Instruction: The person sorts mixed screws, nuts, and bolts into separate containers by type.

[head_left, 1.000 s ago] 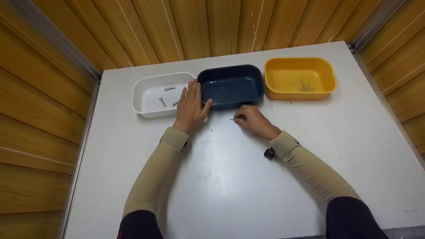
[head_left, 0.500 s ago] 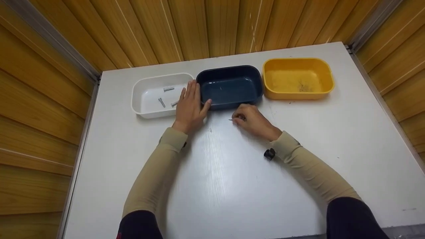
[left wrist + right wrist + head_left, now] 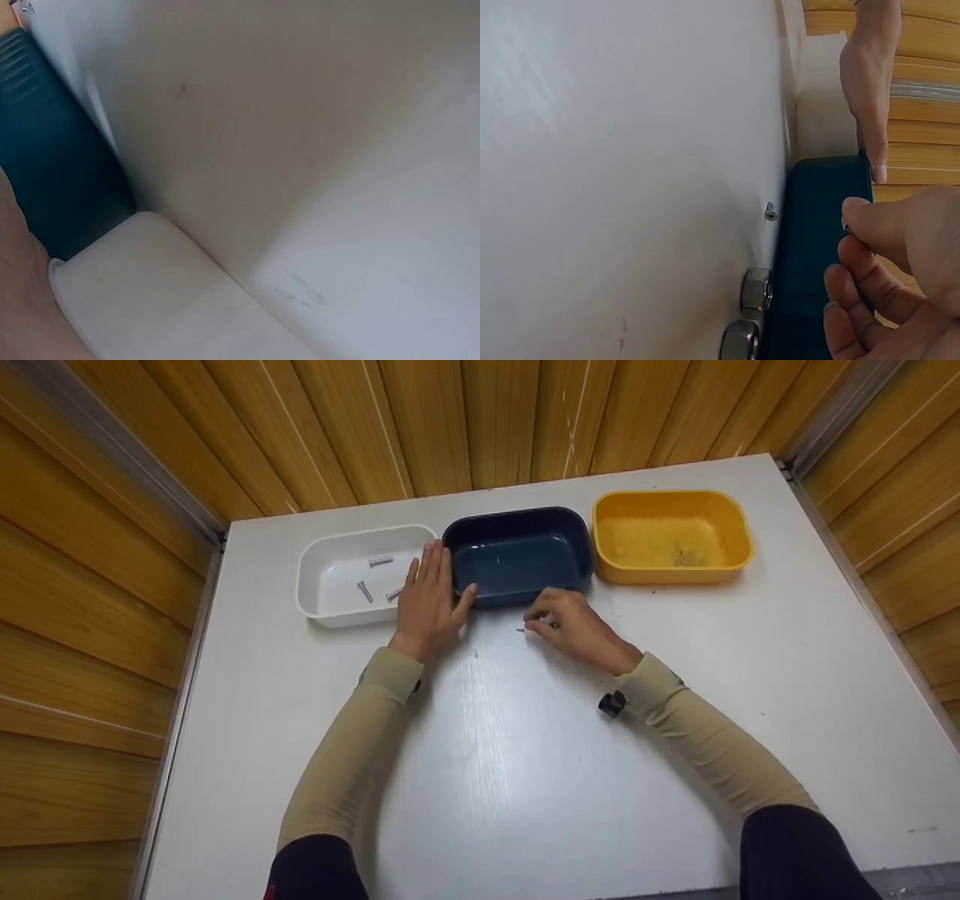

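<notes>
My left hand (image 3: 430,607) lies with straight fingers over the adjoining rims of the white tray (image 3: 341,620) and the dark blue tray (image 3: 525,597). Just in front of the blue tray, my right hand (image 3: 574,626) pinches a small screw (image 3: 845,225) between thumb and forefinger; only a shiny bit of it shows. Its other fingers are curled loosely. On the table by those fingertips lies another small screw (image 3: 771,212), its cross-slotted head facing the right wrist camera. Beside it are two hex nuts, one nut (image 3: 756,292) nearer the screw and one nut (image 3: 740,343) at the bottom edge.
Several bolts (image 3: 365,591) lie in the white tray. At the right stands a yellow tray (image 3: 671,576) with a cluster of tiny pieces (image 3: 688,556) inside. All three trays stand in a row along the back of the white table (image 3: 480,780), before a wood-panelled wall (image 3: 502,420).
My right hand has risen slightly and drawn a little up toward the blue tray, with the small screw left by its fingertips. My left hand has stayed in place.
</notes>
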`<move>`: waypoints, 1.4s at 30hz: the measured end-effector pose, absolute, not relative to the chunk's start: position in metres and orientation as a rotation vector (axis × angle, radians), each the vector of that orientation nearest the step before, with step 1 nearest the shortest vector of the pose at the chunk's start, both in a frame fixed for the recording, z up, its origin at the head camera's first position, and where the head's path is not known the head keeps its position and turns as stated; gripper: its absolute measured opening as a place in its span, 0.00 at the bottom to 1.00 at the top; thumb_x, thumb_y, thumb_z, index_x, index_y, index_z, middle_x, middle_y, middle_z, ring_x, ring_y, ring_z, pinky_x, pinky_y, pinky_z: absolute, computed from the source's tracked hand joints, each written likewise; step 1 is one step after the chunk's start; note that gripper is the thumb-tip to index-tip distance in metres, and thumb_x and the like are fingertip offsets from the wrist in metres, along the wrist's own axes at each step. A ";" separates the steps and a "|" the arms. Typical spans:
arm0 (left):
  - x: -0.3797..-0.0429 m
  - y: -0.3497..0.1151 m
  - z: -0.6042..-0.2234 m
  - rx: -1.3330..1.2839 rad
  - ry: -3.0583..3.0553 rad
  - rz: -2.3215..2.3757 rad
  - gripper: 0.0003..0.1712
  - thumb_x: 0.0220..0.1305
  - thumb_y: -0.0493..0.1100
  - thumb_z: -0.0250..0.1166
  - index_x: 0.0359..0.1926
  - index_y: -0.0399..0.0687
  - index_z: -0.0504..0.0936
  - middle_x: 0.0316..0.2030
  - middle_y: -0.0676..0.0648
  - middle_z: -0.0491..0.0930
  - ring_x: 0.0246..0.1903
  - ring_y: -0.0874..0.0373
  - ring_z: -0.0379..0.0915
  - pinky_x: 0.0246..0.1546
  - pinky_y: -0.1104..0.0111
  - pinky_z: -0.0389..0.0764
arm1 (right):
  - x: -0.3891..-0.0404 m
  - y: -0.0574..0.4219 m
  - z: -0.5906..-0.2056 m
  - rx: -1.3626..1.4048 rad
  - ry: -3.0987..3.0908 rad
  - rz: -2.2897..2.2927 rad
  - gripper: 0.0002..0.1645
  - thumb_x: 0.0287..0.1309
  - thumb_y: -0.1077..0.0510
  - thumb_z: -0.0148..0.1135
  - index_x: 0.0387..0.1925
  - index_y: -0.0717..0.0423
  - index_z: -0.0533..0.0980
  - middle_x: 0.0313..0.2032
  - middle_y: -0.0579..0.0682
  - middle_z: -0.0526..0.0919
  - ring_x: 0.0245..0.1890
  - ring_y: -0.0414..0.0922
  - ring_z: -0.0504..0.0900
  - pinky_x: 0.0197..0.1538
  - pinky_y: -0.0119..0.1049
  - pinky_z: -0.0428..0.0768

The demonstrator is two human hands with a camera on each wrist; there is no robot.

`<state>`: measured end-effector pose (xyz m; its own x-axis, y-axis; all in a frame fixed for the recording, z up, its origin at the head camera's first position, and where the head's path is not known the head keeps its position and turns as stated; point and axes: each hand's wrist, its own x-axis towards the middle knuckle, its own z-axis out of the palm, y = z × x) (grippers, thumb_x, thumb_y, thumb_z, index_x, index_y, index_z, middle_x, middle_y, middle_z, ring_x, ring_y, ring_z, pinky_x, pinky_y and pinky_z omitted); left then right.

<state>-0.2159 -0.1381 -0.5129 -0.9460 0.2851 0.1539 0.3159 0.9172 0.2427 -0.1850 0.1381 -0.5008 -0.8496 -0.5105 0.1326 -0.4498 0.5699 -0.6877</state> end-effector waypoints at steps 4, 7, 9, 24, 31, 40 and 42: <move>-0.215 -0.139 -0.513 -0.455 -2.968 -0.388 0.51 0.82 0.69 0.39 0.84 0.32 0.49 0.86 0.36 0.45 0.86 0.46 0.37 0.86 0.54 0.41 | -0.184 0.136 -0.494 -0.858 2.708 -1.193 0.07 0.70 0.61 0.70 0.44 0.62 0.89 0.42 0.54 0.86 0.48 0.51 0.86 0.55 0.51 0.86; -0.215 -0.139 -0.513 -0.448 -2.971 -0.380 0.51 0.82 0.69 0.39 0.84 0.32 0.49 0.85 0.36 0.46 0.86 0.46 0.37 0.86 0.54 0.41 | -0.184 0.135 -0.489 -0.876 2.718 -1.215 0.07 0.71 0.61 0.70 0.45 0.61 0.88 0.43 0.53 0.86 0.48 0.51 0.85 0.57 0.51 0.85; -0.215 -0.140 -0.513 -0.447 -2.969 -0.379 0.51 0.82 0.69 0.39 0.84 0.32 0.49 0.85 0.36 0.46 0.86 0.46 0.38 0.86 0.54 0.42 | -0.184 0.134 -0.486 -0.885 2.724 -1.223 0.07 0.72 0.61 0.69 0.45 0.60 0.88 0.43 0.53 0.87 0.48 0.50 0.86 0.58 0.49 0.84; -0.215 -0.141 -0.513 -0.456 -2.961 -0.394 0.51 0.82 0.69 0.40 0.84 0.32 0.49 0.85 0.36 0.46 0.86 0.45 0.38 0.86 0.54 0.41 | -0.206 0.132 -0.471 -0.831 2.723 -1.304 0.08 0.72 0.62 0.69 0.47 0.62 0.86 0.45 0.56 0.88 0.46 0.49 0.87 0.55 0.48 0.87; -0.215 -0.139 -0.514 -0.463 -2.960 -0.401 0.51 0.82 0.68 0.40 0.84 0.32 0.49 0.85 0.36 0.46 0.86 0.46 0.38 0.86 0.54 0.42 | -0.220 0.133 -0.470 -0.763 2.763 -1.264 0.07 0.72 0.62 0.68 0.48 0.60 0.86 0.47 0.56 0.89 0.46 0.51 0.85 0.54 0.50 0.86; -0.215 -0.138 -0.513 -0.460 -2.953 -0.389 0.50 0.82 0.68 0.40 0.84 0.32 0.49 0.85 0.36 0.46 0.86 0.46 0.39 0.86 0.54 0.42 | -0.240 0.133 -0.471 -0.731 2.772 -1.301 0.08 0.73 0.63 0.66 0.49 0.61 0.86 0.47 0.57 0.89 0.45 0.51 0.83 0.55 0.54 0.84; -0.215 -0.137 -0.512 -0.462 -2.949 -0.400 0.50 0.82 0.68 0.40 0.84 0.32 0.49 0.85 0.36 0.46 0.86 0.45 0.39 0.86 0.53 0.43 | -0.245 0.132 -0.472 -0.711 2.766 -1.313 0.08 0.74 0.64 0.66 0.49 0.61 0.86 0.47 0.57 0.89 0.46 0.51 0.83 0.56 0.53 0.84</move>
